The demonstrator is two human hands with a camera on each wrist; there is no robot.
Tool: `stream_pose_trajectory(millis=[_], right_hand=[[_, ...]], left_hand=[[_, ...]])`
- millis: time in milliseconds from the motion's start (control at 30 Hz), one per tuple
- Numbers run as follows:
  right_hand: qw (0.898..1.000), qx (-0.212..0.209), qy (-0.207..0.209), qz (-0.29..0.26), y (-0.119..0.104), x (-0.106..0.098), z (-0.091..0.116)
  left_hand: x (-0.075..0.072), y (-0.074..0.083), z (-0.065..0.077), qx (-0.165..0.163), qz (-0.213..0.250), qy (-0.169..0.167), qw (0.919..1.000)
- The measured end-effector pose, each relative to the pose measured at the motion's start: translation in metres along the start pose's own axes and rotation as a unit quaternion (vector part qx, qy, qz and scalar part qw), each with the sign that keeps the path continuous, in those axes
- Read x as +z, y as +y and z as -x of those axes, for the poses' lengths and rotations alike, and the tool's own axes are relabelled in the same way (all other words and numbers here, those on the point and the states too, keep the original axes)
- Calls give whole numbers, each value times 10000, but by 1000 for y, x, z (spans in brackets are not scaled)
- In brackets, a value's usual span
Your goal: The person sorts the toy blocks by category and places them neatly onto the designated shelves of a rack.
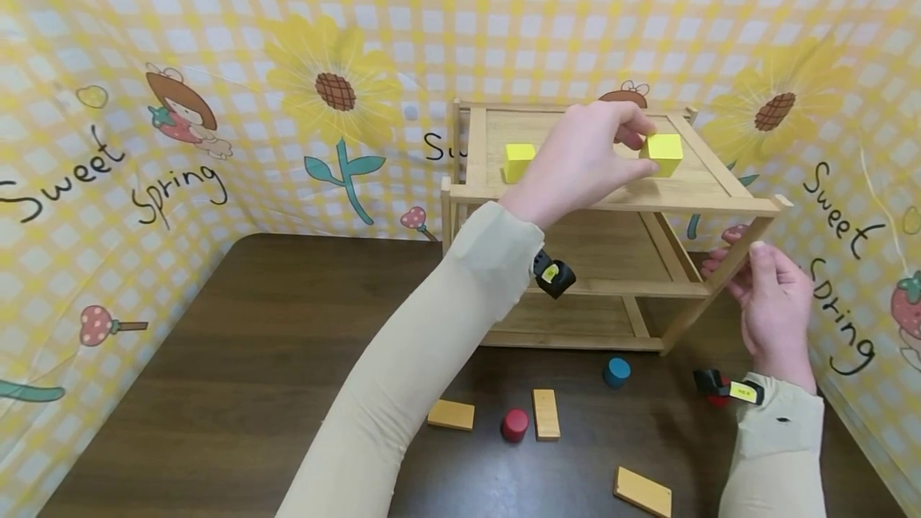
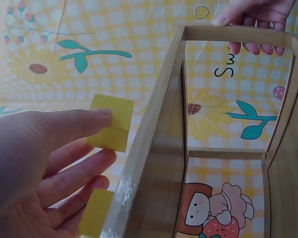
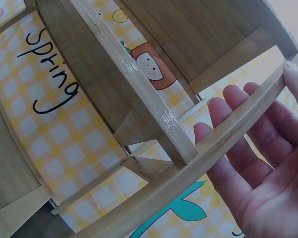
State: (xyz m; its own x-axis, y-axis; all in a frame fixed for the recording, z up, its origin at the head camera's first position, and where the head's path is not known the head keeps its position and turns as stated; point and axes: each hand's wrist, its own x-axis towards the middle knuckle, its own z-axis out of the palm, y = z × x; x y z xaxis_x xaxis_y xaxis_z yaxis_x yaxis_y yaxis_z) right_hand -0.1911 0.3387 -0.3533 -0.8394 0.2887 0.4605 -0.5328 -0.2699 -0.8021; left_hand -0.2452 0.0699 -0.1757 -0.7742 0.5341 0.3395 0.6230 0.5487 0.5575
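My left hand (image 1: pixel 584 152) pinches a yellow cube (image 1: pixel 663 153) between thumb and fingertips, over the right part of the wooden shelf rack's top board (image 1: pixel 496 130). In the left wrist view the thumb lies across the face of this cube (image 2: pixel 120 130). A second yellow cube (image 1: pixel 519 163) sits on the top board, left of that hand. At the rack's right front post (image 1: pixel 694 318), my right hand (image 1: pixel 777 306) grips the wood. In the right wrist view its fingers (image 3: pixel 231 116) pass behind the post, with the thumb at the upper end.
In front of the rack, a blue cylinder (image 1: pixel 616 372), a red cylinder (image 1: pixel 514 425) and several flat wooden blocks (image 1: pixel 546 414) lie on the dark table (image 1: pixel 288 358). Something red shows partly behind the right wrist strap. A yellow checked cloth (image 1: pixel 403 14) hangs behind and at both sides.
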Motion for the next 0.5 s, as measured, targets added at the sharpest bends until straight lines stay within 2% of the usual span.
stream_pose_trajectory(millis=[267, 500], right_hand=[[10000, -17, -12, -72, -1, 0, 0], [10000, -4, 6, -36, -1, 0, 0]], left_hand=[[5, 4, -5, -281, -253, -86, 9992], [8, 5, -9, -303, -871, -165, 9956]])
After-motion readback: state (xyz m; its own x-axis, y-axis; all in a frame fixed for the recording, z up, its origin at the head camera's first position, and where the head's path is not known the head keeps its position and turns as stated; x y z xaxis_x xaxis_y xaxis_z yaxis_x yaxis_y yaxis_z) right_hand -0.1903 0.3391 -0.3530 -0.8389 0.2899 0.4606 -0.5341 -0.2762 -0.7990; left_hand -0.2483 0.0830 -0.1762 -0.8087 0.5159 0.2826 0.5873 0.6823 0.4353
